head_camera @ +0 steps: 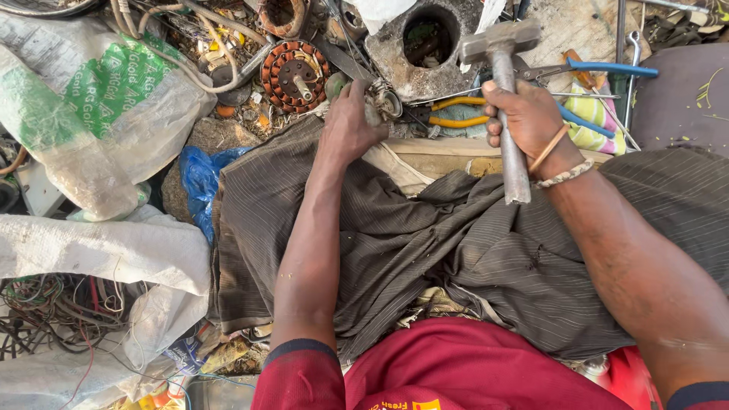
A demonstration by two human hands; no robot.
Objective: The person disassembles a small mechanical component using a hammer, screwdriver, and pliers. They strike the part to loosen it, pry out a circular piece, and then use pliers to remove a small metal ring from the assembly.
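Right hand [529, 118] fisted around the metal hammer [503, 91], head raised above the knuckles. Left hand [349, 125] curled down on a small metal part [382, 102], pinning it just beside the fingertips. Copper-wound stator [294, 74] up-left of left hand; 2 pliers [486, 114] between both hands.
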